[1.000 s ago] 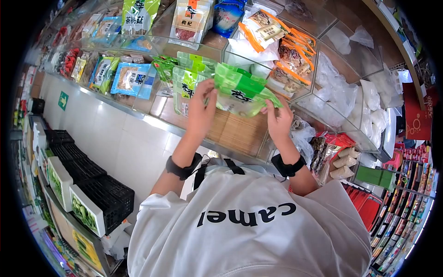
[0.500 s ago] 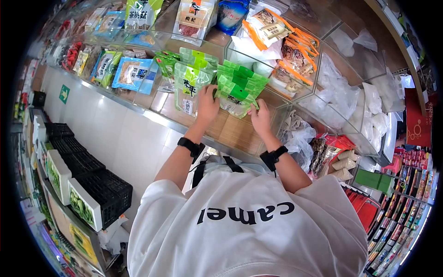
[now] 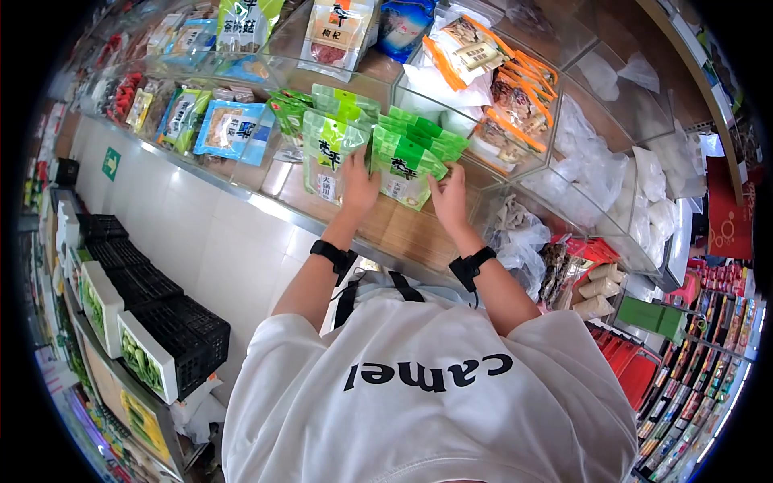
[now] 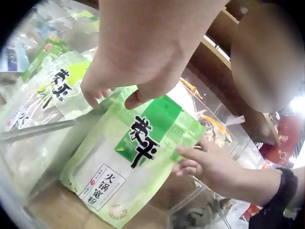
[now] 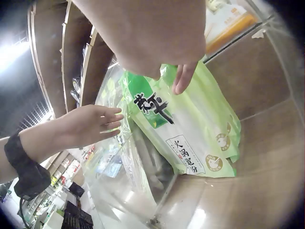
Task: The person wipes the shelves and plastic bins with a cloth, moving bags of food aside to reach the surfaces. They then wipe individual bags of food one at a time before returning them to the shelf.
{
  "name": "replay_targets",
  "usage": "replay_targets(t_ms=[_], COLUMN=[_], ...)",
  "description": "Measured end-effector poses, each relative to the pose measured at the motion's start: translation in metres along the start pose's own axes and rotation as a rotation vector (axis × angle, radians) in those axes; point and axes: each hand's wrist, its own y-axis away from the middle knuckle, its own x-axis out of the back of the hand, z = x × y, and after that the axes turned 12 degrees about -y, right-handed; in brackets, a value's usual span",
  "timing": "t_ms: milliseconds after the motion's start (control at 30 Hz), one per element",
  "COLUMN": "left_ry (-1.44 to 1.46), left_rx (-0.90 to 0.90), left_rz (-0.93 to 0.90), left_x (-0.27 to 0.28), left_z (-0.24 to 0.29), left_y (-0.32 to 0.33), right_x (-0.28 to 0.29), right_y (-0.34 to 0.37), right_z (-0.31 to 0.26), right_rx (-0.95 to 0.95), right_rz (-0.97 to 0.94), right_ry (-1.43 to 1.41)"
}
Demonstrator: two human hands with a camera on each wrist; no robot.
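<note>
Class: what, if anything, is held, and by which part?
The left hand and right hand touch the green hot-pot noodle pouch at its upper left and right edges; whether either grips it cannot be told.

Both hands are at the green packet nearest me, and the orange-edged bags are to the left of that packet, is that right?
Not quite: the head view shows the orange-edged bags to the right of the green packet. The rest is right: the left hand and right hand are both at that packet.

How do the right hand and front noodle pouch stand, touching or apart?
Touching: the left wrist view shows the right hand, thumb against the side of the noodle pouch.
</note>
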Motion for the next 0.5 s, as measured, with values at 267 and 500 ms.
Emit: replay_targets(t_ms=[267,500], left_ry=[-0.066,-0.024], left_rx=[0.212,0.301], left_rz=[0.232,0.122], left_x=[0.014,0.024], left_z=[-0.094,-0.131], left_y=[-0.034,-0.062], right_x=[-0.020,-0.102], right_y=[0.013,-0.001], right_z=[-0.036,-0.057], right_rx=[0.177,0.030], right_rz=[-0.166,-0.348], right_ry=[0.109,0.001])
